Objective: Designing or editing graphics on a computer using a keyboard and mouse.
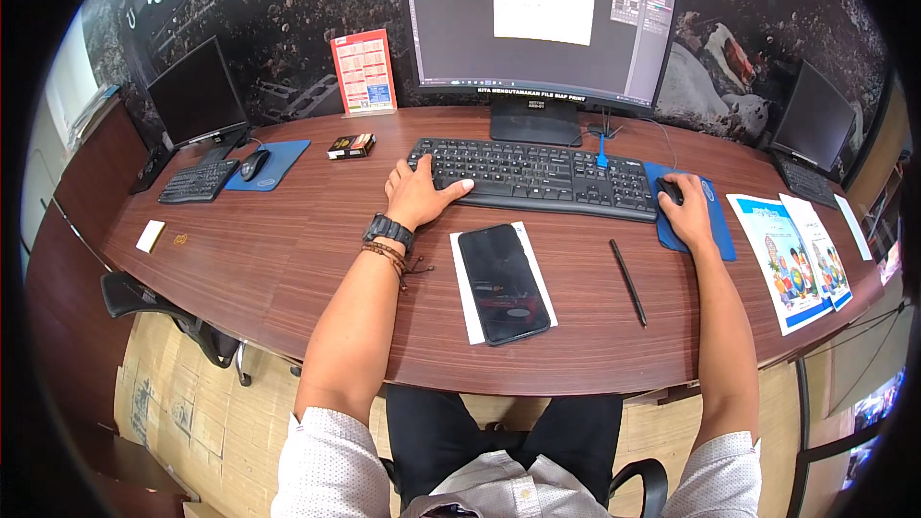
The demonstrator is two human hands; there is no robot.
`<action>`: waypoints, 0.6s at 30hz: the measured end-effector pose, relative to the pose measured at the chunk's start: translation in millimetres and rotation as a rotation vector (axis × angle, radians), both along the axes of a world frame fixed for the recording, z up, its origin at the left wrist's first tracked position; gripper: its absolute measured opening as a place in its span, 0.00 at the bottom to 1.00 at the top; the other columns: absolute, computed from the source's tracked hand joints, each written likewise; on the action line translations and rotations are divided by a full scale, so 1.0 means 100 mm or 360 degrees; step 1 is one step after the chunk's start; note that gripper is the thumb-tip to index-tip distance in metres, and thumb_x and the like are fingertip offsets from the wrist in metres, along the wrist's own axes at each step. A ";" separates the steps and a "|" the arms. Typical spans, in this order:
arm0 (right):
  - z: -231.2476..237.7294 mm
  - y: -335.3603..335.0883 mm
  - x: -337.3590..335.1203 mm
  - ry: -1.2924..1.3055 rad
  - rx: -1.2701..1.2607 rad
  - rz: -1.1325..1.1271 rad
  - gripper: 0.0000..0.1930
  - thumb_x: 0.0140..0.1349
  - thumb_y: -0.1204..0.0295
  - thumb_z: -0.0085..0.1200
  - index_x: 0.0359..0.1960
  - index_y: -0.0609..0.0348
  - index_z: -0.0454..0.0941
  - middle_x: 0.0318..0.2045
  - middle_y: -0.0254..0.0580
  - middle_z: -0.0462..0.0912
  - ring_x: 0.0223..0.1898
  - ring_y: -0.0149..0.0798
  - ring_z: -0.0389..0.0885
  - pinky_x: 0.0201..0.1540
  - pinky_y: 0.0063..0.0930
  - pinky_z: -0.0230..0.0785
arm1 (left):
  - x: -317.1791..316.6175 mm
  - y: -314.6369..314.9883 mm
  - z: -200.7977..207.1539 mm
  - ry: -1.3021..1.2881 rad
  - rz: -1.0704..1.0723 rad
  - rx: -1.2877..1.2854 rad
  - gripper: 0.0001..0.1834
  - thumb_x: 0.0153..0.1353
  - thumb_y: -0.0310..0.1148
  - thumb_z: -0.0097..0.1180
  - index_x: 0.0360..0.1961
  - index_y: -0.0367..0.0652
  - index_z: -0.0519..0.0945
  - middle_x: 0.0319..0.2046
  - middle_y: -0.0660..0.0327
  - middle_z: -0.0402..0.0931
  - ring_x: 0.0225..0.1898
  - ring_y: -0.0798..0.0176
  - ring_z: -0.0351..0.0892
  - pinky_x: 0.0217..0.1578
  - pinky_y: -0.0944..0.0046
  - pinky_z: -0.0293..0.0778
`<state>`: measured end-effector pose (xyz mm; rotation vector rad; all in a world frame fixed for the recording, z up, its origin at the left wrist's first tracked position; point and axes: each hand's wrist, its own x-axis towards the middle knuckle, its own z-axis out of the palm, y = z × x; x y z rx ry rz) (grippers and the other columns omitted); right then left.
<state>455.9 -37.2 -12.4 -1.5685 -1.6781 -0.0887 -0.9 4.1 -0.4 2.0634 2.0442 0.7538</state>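
Observation:
My left hand [420,194] rests on the left end of a black keyboard [537,177], its fingers spread over the keys and the thumb stretched along the lower row. A black watch and beaded bracelets circle that wrist. At the keyboard's right end, my right hand [689,211] is wrapped over a black mouse [669,193] on a blue mouse pad [718,221]. Behind the keyboard stands a curved monitor [451,29] with a white page in a dark editing window. Between my forearms lies a black phone [504,283] on a white sheet [472,312], with a black stylus-like pen [628,283] to its right.
A red and white calendar [365,72] and a small dark box [351,147] stand left of the monitor. Farther left are another monitor [199,91], keyboard [198,182] and mouse [254,165]. Printed sheets [782,264] lie at right, near a third monitor [814,123].

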 end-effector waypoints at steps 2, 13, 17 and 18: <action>-0.01 0.01 0.01 -0.0006 0.0001 -0.0003 0.17 0.56 0.70 0.60 0.48 0.58 0.79 0.49 0.47 0.77 0.54 0.51 0.76 0.59 0.39 0.68 | 0.00 0.00 0.00 0.0001 0.0001 0.0004 0.57 0.48 0.72 0.61 0.69 0.39 0.64 0.62 0.35 0.60 0.67 0.34 0.56 0.66 0.42 0.52; -0.03 0.03 0.03 -0.0021 -0.0010 -0.0014 0.17 0.56 0.69 0.60 0.48 0.58 0.79 0.50 0.47 0.76 0.54 0.52 0.76 0.59 0.39 0.68 | 0.01 -0.01 0.02 -0.0022 -0.0011 0.0003 0.57 0.48 0.72 0.62 0.68 0.38 0.64 0.62 0.35 0.60 0.66 0.33 0.57 0.66 0.42 0.52; -0.01 0.02 0.02 -0.0021 -0.0012 -0.0014 0.17 0.56 0.69 0.60 0.48 0.58 0.79 0.50 0.47 0.76 0.54 0.52 0.75 0.59 0.39 0.68 | 0.01 -0.02 0.02 -0.0027 -0.0008 -0.0007 0.57 0.48 0.71 0.62 0.68 0.38 0.65 0.62 0.35 0.61 0.66 0.33 0.57 0.66 0.41 0.53; -0.01 0.02 0.01 -0.0017 -0.0010 -0.0006 0.17 0.56 0.69 0.60 0.48 0.58 0.79 0.50 0.48 0.76 0.54 0.52 0.75 0.58 0.39 0.68 | 0.00 -0.01 0.01 -0.0023 -0.0007 0.0006 0.57 0.48 0.71 0.62 0.68 0.38 0.65 0.62 0.35 0.61 0.65 0.33 0.57 0.65 0.41 0.53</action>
